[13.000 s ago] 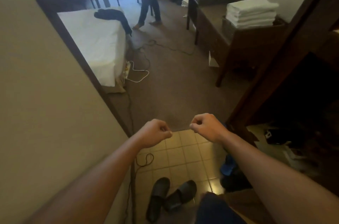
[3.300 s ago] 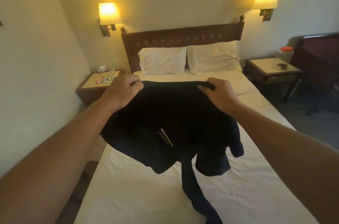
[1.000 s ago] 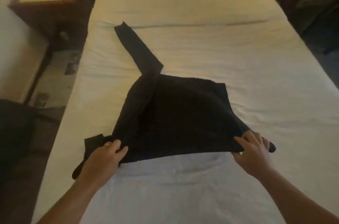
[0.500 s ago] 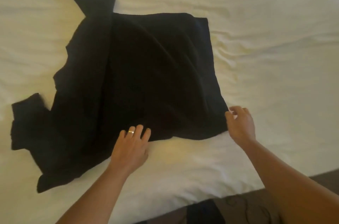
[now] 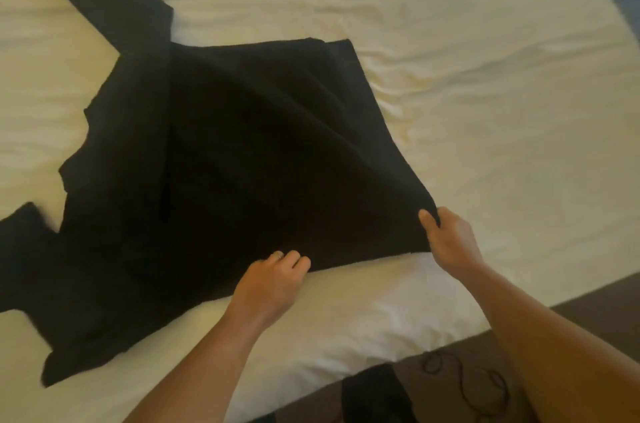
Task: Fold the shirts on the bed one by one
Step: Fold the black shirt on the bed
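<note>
A black long-sleeved shirt (image 5: 242, 152) lies spread on the white bed (image 5: 485, 93), partly doubled over itself. One sleeve runs off toward the upper left, the other lies at the left edge of the view. My right hand (image 5: 450, 239) pinches the shirt's near right corner and lifts it a little off the sheet. My left hand (image 5: 270, 284) grips the shirt's near hem with curled fingers; a ring shows on one finger.
The bed's near edge runs diagonally across the bottom right, with brown carpet (image 5: 450, 395) and a dark cable (image 5: 464, 377) on the floor below it. A dark item (image 5: 374, 398) lies on the floor by the edge. Wrinkled bare sheet lies right of the shirt.
My right hand has taken hold of the shirt's right corner and raised it. My left hand, flat on the hem before, has curled its fingers round the cloth.
</note>
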### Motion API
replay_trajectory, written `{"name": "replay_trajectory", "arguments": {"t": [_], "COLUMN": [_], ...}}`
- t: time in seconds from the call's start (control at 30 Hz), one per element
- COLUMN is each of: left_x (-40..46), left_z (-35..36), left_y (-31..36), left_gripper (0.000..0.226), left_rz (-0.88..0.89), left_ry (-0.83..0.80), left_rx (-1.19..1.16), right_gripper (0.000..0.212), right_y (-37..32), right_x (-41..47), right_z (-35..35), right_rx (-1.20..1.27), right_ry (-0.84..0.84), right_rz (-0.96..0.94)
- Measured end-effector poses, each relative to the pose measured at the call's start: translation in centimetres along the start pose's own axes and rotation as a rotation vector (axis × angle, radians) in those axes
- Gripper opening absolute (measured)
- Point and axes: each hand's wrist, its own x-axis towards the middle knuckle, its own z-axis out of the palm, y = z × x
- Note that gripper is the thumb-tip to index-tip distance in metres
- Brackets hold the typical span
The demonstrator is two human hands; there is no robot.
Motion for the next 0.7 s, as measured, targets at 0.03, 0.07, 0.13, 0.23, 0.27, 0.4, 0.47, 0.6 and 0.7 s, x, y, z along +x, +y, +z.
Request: {"name": "replay_trajectory", "arguments": {"t": [0.03,0.07,0.13,0.23,0.27,0.4,0.47,0.6,0.7], "left_x": [0.1,0.4,1.6,4.2,5.3,11.9,16.0,23.7,28.3], "left_z": [-0.1,-0.3,-1.5,-4.3,-5.4,-9.0,-10.5,-13.7,-15.7], "left_y": [0.3,0.4,0.2,-1.1,-1.8,-5.3,-7.3,-10.9,-12.8], "left_gripper": [0.029,0.034,0.034,0.045,0.048,0.029,0.018,0.019,0.048], "left_rz": [-0.026,-0.04,-0.042,-0.053,-0.102,-0.233,-0.278,-0.313,-0.349], "left_ry": [-0.039,-0.108,-0.271,-0.437,-0.438,-0.105,0.128,0.356,0.31], "left_rx": [-0.001,0.006,-0.022,-0.128,-0.222,-0.386,-0.38,-0.281,-0.126], "right_gripper": [0.038,0.037,0.038,0.04,0.039,0.024,0.024,0.027,0.033], "right_y": [0.6,1.0,0.6,-2.1,-3.6,-10.2,-13.8,-20.5,-23.2], "right_x": [0.0,0.3,1.1,3.1,4.0,10.7,14.2,20.1,23.3], "right_z": [0.1,0.1,-0.3,-1.5,-1.7,-1.2,-0.9,-0.7,-0.9], "right_rx": [-0.108,-0.198,-0.352,-0.415,-0.335,0.075,0.17,0.27,0.281], "right_ry": [-0.084,-0.168,-0.245,-0.057,0.015,0.092,0.113,0.111,0.011], "right_rz": [0.01,0.026,0.045,-0.023,-0.042,-0.075,-0.107,-0.187,-0.157]}}
